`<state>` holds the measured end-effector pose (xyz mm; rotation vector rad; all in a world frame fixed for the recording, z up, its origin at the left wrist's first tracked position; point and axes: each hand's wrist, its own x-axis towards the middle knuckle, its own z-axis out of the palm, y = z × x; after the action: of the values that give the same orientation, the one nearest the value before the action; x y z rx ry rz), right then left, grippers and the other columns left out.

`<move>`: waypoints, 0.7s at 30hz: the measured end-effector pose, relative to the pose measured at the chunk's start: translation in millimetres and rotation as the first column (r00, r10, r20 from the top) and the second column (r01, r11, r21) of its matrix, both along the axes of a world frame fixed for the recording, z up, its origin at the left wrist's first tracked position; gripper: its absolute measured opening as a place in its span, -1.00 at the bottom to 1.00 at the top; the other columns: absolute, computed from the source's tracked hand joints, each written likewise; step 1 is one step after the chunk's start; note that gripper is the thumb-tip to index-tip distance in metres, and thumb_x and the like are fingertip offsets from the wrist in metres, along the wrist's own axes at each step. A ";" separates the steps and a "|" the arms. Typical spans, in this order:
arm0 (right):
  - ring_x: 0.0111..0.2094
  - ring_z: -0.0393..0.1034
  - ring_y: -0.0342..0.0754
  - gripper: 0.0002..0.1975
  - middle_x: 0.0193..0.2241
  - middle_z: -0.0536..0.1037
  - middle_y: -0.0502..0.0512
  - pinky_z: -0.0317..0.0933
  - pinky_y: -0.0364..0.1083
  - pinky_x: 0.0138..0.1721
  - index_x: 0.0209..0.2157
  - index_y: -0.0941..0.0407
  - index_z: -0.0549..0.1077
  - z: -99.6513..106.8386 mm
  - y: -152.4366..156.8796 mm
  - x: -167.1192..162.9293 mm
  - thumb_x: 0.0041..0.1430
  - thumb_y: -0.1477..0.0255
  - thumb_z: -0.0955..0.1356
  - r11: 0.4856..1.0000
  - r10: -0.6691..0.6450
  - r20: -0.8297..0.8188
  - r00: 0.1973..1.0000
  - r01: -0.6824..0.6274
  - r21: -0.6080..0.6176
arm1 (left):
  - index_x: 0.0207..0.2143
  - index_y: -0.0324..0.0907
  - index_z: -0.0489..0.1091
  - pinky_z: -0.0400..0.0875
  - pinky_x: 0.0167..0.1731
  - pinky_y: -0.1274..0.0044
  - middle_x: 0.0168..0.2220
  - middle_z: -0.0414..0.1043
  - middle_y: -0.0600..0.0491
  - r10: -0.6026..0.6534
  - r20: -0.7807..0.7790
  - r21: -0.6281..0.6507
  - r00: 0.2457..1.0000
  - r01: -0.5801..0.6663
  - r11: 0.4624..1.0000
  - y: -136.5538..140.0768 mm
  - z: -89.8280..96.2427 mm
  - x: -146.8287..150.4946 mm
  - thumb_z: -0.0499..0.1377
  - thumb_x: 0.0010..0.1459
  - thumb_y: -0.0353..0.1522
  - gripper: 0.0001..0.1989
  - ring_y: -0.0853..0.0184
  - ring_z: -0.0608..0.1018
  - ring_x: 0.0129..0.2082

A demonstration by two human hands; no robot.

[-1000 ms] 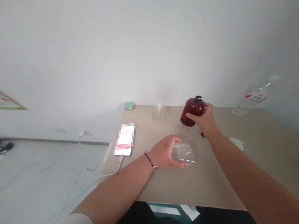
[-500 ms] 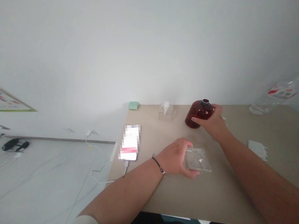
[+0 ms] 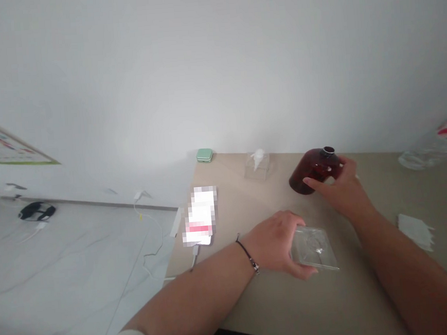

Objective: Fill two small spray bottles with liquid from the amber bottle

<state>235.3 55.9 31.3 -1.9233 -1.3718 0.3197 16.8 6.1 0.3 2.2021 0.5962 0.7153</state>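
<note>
My right hand (image 3: 343, 189) is closed around a dark reddish-brown bottle (image 3: 309, 173) with an open, uncapped neck. The bottle leans a little to the right near the back of the table; whether its base touches the tabletop I cannot tell. My left hand (image 3: 279, 245) grips a clear square plastic box (image 3: 315, 248) from its left side, thumb at the near edge and fingers at the far edge. A round shape shows in the box's upper face. The box is nearer to me than the bottle, and the two are apart.
A clear tissue box (image 3: 256, 167) and a small green case (image 3: 204, 155) stand by the wall. Left lies a phone (image 3: 201, 215) with a white cable (image 3: 195, 252). White paper (image 3: 416, 231) is right of my right forearm, and a large clear plastic bottle (image 3: 416, 158) is at far right.
The camera view has shifted, so the table things appear farther right and somewhat larger. Both hands keep the same holds on the bottle and the clear box.
</note>
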 end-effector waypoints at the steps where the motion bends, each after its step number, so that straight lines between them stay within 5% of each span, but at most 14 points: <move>1: 0.03 0.41 0.22 -0.06 0.04 0.46 0.32 0.27 0.15 0.03 0.20 0.12 0.09 -0.2 -3.8 3.8 -0.17 0.08 0.47 1.000 0.020 0.033 0.999 -0.021 0.024 | 0.01 -0.28 0.21 0.41 -0.04 0.28 -0.07 0.36 -0.19 0.000 0.002 -0.001 1.000 0.000 1.000 0.2 0.0 0.0 0.37 -0.23 -0.02 -0.17 0.05 0.46 -0.05; 6: -0.02 0.40 0.24 -0.20 -0.03 0.46 0.36 0.23 0.16 0.07 0.14 0.19 0.32 -4.0 -34.1 25.9 -0.01 -0.06 0.32 0.995 -0.009 0.366 0.930 -0.029 0.097 | 0.01 -0.29 0.21 0.40 -0.03 0.27 -0.08 0.37 -0.20 -0.007 0.015 -0.008 1.000 0.007 1.000 1.2 -0.2 -0.3 0.37 -0.23 -0.02 -0.16 0.04 0.46 -0.06; 9: -0.08 0.43 0.21 -0.27 -0.07 0.45 0.30 0.30 0.15 -0.03 0.12 0.09 0.35 -6.4 -47.5 31.5 0.03 -0.07 0.29 0.995 0.003 0.432 0.902 0.041 -0.092 | 0.02 -0.27 0.21 0.40 -0.04 0.26 -0.07 0.36 -0.19 -0.005 0.018 -0.024 1.000 0.006 1.000 1.1 -1.5 -0.1 0.38 -0.25 -0.03 -0.16 0.04 0.46 -0.06; 14: 0.05 0.38 0.30 -0.31 0.17 0.34 0.26 0.30 0.26 -0.05 0.20 -0.03 0.23 -6.7 -45.8 26.1 0.13 -0.09 0.19 0.895 0.147 0.460 0.876 0.080 -0.439 | 0.01 -0.30 0.21 0.42 -0.05 0.27 -0.08 0.36 -0.20 0.006 0.035 0.003 0.999 -0.006 1.000 0.3 -4.3 1.1 0.37 -0.23 -0.02 -0.16 0.06 0.47 -0.07; 21: 0.09 0.37 0.31 -0.37 0.18 0.35 0.29 0.28 0.25 -0.01 0.18 0.01 0.26 -10.6 -43.3 26.8 0.19 -0.02 0.18 0.892 0.177 0.481 0.859 0.067 -0.448 | 0.00 -0.29 0.21 0.41 -0.04 0.26 -0.09 0.36 -0.18 0.005 0.024 0.018 1.000 -0.006 1.000 0.5 -4.9 1.5 0.36 -0.23 -0.01 -0.17 0.07 0.46 -0.08</move>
<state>262.1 12.6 20.8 -2.4816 -1.8254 0.1640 18.4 6.7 -4.5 2.2057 0.5859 0.7514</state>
